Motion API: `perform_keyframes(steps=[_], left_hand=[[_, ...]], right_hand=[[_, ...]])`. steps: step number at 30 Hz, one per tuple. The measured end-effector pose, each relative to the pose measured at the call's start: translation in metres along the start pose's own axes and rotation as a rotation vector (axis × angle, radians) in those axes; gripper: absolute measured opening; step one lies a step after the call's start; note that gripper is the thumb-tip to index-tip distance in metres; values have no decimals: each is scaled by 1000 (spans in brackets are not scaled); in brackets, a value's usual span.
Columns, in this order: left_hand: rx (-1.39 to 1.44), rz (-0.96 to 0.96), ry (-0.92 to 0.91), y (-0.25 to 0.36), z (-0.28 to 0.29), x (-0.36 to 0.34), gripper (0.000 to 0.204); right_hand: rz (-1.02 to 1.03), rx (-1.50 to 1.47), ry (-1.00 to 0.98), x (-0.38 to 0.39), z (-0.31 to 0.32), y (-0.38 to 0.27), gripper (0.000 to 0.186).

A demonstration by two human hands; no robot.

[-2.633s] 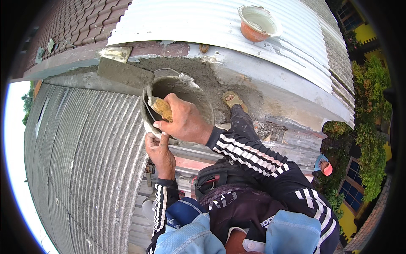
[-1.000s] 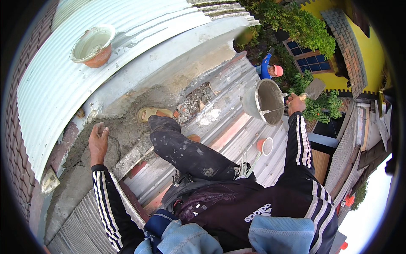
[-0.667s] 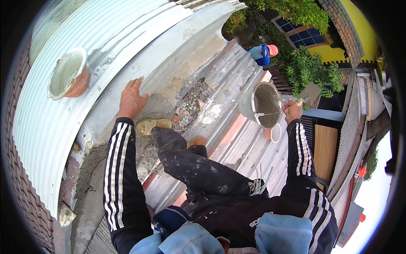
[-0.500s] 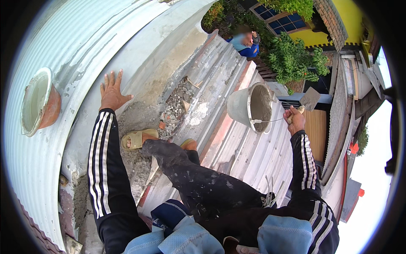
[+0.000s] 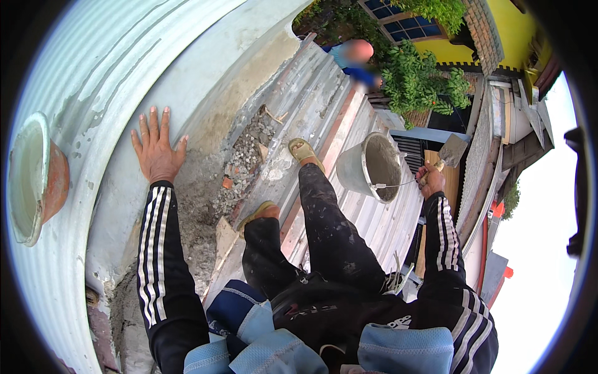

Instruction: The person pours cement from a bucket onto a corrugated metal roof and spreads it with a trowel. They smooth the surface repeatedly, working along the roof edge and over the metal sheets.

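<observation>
Left hand (image 5: 156,149) lies flat, fingers spread, on the grey wall (image 5: 205,81), holding nothing. Right hand (image 5: 431,181) is shut on the bucket (image 5: 370,167) handle & a trowel (image 5: 451,149), far right over the roof edge. Bucket looks grey, tipped, crusty w/ cement. It could slip & drop on the person below (image 5: 355,59).

The bucket (image 5: 372,167), earlier set on the mortar ridge with both hands at it, now hangs out over the corrugated roof (image 5: 324,112) from the right hand (image 5: 431,179). The left hand (image 5: 156,149) now lies flat on the pale rendered wall (image 5: 205,81).
</observation>
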State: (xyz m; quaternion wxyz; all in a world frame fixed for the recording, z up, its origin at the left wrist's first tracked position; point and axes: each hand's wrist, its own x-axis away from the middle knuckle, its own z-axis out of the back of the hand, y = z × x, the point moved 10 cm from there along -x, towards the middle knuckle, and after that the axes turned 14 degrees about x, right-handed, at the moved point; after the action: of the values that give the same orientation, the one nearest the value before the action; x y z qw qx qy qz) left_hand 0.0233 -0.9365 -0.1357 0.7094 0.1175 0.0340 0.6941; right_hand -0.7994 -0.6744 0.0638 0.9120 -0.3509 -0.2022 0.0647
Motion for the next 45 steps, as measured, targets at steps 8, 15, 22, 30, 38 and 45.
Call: perform_keyframes(steps=[8,15,22,30,38,45], left_hand=[[52,-9,99,0,-2,5,99],[-22,-14,171,4,-9,-1,105],[-52,23,151,12,-10,-7,95],[117,352,275,24,-19,0,99],[247,495,449,23,-20,4,85],[240,421,502,21,-20,11,75]], right_hand=[[-74,-60,87,-105,-59,29,16],[-15,-2,-97,-258,-171,4,17],[-60,30,-363,-412,-258,-2,24],[38,208,-409,-526,-324,-57,28],[148,402,-489,-502,-395,-109,29],[283,459,-430,-412,-434,-108,26]])
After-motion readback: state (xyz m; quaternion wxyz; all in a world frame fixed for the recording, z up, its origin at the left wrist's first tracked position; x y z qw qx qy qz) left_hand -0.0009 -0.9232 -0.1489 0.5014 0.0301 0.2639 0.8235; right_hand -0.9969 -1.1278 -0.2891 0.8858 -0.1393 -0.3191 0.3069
